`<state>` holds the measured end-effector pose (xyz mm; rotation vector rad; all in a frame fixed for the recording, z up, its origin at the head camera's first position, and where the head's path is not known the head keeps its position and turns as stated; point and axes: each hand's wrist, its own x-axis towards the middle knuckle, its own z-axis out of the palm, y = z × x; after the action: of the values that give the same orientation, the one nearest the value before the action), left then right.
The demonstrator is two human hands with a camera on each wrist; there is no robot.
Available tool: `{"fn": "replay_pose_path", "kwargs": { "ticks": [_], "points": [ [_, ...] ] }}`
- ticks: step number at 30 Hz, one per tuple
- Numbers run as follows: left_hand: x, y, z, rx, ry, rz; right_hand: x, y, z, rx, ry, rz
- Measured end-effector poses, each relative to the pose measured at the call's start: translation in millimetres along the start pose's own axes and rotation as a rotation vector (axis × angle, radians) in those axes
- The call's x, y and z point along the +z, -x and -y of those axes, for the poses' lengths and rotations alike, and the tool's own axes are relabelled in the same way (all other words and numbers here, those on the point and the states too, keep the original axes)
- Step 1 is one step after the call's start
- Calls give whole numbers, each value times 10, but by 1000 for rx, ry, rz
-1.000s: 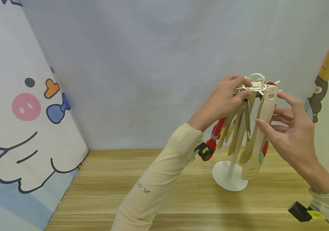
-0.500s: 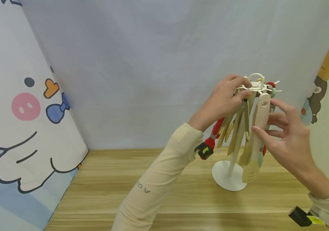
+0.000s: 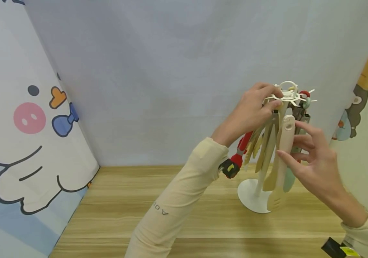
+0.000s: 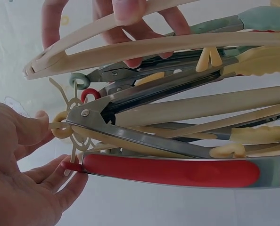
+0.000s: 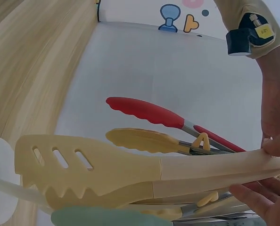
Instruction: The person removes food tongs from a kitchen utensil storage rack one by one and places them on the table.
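One right grip (image 3: 316, 161) clamped on cream tongs (image 3: 286, 140), one part-hidden left grip (image 3: 258, 105) apparently clamped on rack (image 3: 250, 195)

Long, pale cream tongs with one slotted spatula end (image 3: 281, 176), pinched in the right hand (image 3: 314, 163), slant hinge up, arms slightly apart; the white, round-based utensil rack (image 3: 248, 195) stands upright, its spoked top gripped by the left hand (image 3: 257, 105).

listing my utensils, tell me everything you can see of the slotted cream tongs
The cream tongs, plastic-looking, have two long pale arms, slightly apart, joined at the top near a round hole, and yellower heads: one slotted, one wavy-edged. Slightly tilted, heads down, they are at the white stand, held by the right hand between thumb and fingers.
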<state>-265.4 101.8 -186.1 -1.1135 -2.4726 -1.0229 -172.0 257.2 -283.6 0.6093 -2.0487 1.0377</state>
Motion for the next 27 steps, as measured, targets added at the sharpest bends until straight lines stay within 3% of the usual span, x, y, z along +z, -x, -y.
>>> {"fn": "replay_pose_path", "kwargs": {
  "ticks": [10, 27],
  "points": [
    [1, -4, 11, 6, 3, -1, 87, 66, -14, 10, -30, 30],
    [15, 6, 14, -13, 24, -1, 89, 321, -124, -40, 51, 59]
  ]
}}
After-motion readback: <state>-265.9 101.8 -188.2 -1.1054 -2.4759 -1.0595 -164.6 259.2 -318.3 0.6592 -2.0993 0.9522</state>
